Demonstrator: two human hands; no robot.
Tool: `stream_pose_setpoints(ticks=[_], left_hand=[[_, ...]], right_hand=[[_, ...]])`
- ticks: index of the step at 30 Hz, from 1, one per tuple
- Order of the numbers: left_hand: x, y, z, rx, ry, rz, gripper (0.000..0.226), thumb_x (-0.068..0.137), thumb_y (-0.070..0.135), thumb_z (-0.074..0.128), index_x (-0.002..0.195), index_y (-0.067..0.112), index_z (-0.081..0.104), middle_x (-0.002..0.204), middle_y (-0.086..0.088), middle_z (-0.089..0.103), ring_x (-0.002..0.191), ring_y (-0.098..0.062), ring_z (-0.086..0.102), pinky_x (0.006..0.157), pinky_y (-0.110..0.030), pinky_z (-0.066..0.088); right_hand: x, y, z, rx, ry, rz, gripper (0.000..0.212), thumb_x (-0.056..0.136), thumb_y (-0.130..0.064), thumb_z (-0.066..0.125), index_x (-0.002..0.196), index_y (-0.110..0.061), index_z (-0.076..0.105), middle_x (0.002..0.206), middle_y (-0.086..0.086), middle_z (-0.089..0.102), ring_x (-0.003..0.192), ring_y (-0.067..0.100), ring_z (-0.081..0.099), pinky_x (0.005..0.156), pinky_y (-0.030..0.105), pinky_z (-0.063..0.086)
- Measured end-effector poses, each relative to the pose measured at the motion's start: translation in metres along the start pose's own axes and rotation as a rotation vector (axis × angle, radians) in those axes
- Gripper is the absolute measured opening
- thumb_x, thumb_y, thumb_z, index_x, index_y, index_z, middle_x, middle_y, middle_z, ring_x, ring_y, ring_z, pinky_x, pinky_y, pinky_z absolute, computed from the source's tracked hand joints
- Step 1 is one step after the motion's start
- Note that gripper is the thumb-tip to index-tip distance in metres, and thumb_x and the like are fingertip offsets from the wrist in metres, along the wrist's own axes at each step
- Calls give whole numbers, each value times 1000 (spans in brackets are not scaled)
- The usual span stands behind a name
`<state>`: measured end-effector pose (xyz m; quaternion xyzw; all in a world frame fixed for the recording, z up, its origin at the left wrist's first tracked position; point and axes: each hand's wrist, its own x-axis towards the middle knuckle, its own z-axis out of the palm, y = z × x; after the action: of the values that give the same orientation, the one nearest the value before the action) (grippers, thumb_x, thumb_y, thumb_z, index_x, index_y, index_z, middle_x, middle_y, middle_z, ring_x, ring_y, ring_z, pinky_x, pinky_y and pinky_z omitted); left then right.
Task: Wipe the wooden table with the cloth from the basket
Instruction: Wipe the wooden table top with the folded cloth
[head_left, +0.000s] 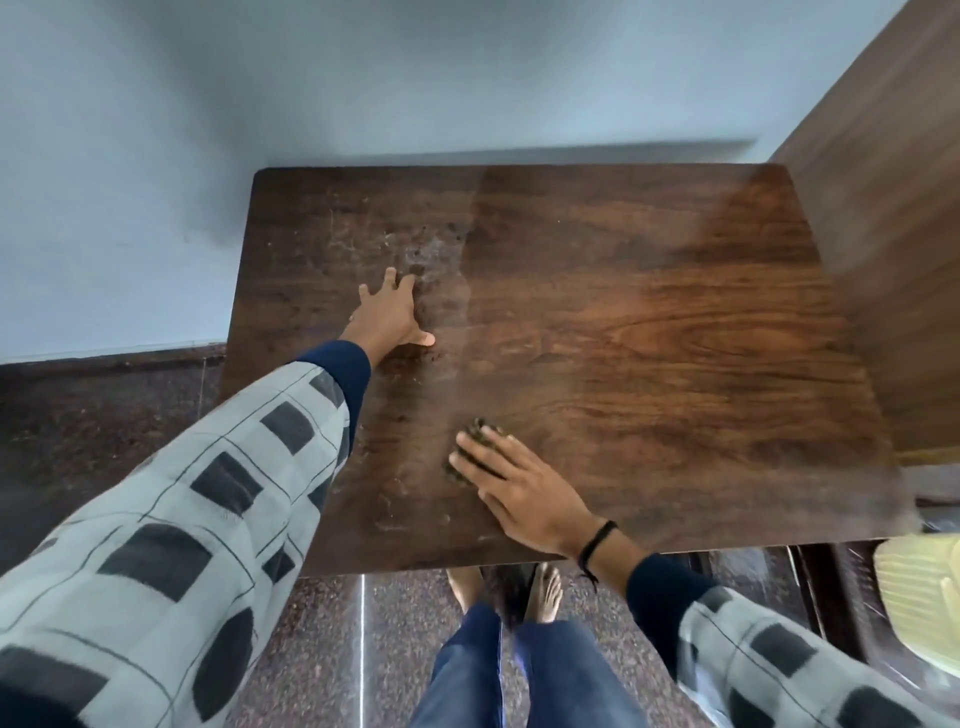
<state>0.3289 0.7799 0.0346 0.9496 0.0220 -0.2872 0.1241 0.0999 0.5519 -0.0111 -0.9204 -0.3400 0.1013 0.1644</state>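
The wooden table (649, 322) fills the middle of the view, its left half dusty and smeared, its right half darker and glossy. My left hand (390, 312) lies flat on the dusty left part with its fingers spread. My right hand (511, 486) presses down with straight fingers on a small dark crumpled cloth (475, 431) near the table's front edge; only a bit of the cloth shows past my fingertips.
A pale blue wall (363, 78) runs behind the table. A brown wooden panel (893, 218) stands against the table's right side. A cream ribbed basket (924, 597) sits low at the right edge. My bare feet (540, 592) stand on the speckled floor under the front edge.
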Motion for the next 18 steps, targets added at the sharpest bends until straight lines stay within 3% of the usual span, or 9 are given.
stream_pose_setpoints(ticks=[3,7,10,13,16,18], left_hand=[[-5,6,-1,-1,29,-8,100,81,36,82,156,22,18,167,-4,0,148,-50,5,111,-70,26],[-20,25,3,43,77,-21,87,86,26,78,154,18,25,167,-4,7,149,-46,7,109,-71,27],[-38,27,13,21,37,-33,104,77,43,84,156,20,20,167,-6,1,150,-46,4,111,-70,26],[-58,20,29,45,-146,-65,129,69,54,86,159,27,-2,165,-6,-19,148,-51,-7,115,-69,20],[-66,8,45,46,-190,-84,137,68,50,88,156,33,-16,162,-3,-30,146,-52,-15,117,-67,16],[-67,5,48,27,-164,-71,138,68,47,89,156,34,-17,162,-1,-30,146,-52,-16,117,-67,16]], right_hand=[[-11,23,-12,-9,-33,-21,56,107,-27,39,160,-31,21,168,-9,10,155,16,0,126,40,9],[-11,0,-3,67,149,378,55,104,-22,42,158,-25,29,167,-4,17,155,21,9,123,47,20],[-30,-34,13,47,140,295,56,104,-25,38,159,-25,27,167,-5,16,155,20,7,125,43,14],[-40,-28,10,5,121,240,56,104,-26,37,159,-27,26,168,-6,15,155,18,7,126,41,13],[-37,-38,13,46,149,352,56,103,-25,38,158,-25,28,167,-4,17,155,20,7,124,45,17],[-40,-54,23,55,148,315,58,102,-25,40,159,-24,27,168,-3,16,155,22,5,124,45,16]])
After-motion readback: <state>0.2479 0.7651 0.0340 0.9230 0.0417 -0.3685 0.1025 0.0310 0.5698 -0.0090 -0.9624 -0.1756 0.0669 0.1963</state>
